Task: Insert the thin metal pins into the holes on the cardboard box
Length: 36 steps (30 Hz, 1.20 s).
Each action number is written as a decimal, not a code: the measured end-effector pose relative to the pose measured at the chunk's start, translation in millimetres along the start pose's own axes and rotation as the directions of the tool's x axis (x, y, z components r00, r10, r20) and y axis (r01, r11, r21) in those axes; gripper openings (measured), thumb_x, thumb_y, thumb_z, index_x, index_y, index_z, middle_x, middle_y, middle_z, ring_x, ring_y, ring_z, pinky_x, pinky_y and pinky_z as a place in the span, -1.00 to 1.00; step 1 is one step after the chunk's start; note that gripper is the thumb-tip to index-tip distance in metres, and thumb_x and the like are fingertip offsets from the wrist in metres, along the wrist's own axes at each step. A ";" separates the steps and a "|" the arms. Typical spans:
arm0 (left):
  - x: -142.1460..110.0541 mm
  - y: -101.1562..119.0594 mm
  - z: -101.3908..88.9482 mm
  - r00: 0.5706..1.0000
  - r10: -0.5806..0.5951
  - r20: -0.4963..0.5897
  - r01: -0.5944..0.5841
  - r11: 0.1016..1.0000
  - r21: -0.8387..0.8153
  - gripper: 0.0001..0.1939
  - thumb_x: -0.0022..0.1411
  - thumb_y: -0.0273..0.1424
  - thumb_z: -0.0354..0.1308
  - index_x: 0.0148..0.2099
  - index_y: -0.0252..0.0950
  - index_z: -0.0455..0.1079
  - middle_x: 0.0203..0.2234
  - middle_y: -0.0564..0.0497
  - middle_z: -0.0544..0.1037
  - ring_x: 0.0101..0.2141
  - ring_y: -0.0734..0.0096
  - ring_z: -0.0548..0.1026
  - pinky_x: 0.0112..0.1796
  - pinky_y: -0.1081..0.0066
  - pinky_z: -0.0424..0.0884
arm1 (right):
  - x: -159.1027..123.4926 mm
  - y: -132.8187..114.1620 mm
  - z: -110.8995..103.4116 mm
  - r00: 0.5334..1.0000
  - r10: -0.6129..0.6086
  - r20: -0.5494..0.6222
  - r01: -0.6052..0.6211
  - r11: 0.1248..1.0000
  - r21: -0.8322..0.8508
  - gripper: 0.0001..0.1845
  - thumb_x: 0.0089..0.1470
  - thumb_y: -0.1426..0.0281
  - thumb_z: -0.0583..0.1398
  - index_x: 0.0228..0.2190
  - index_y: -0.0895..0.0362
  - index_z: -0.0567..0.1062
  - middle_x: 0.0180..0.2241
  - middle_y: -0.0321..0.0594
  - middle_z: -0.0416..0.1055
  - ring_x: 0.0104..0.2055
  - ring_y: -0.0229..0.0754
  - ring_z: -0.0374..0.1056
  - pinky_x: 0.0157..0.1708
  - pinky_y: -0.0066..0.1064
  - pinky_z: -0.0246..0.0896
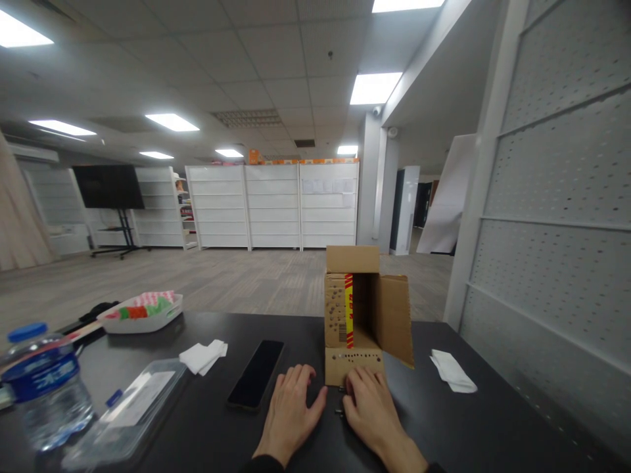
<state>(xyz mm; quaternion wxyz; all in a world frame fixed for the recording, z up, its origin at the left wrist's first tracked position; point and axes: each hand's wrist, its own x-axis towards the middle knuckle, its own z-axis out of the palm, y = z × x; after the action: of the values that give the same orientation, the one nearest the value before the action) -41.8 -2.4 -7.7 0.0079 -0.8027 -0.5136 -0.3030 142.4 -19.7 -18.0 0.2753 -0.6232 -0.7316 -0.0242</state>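
The box [365, 318] stands open at my right hand [369, 408], flaps [394, 318] out, with small dark pieces [338, 412] loose on the surface [211, 430], my left hand [292, 410] relaxed, nothing showing in it, the right's grip hidden, so I cannot tell.
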 end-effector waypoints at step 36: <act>2.8 5.8 -9.6 0.999 0.007 0.039 -0.007 1.000 -0.011 -0.82 0.27 -0.26 0.03 -0.18 -0.24 0.34 -0.32 -0.01 0.47 -0.23 0.30 0.43 -0.20 0.32 0.24 | 9.2 7.1 -7.0 0.912 0.012 -0.409 0.160 0.910 0.382 -0.83 0.22 0.44 0.03 -0.22 0.10 0.42 -0.22 -0.11 0.39 -0.15 -0.09 0.34 -0.13 -0.26 0.27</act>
<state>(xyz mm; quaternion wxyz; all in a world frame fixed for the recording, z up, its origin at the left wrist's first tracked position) -40.8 -6.0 3.3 -0.0053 -0.8104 -0.5092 -0.2899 151.0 -12.5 -10.2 0.5426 -0.5047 -0.6714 -0.0096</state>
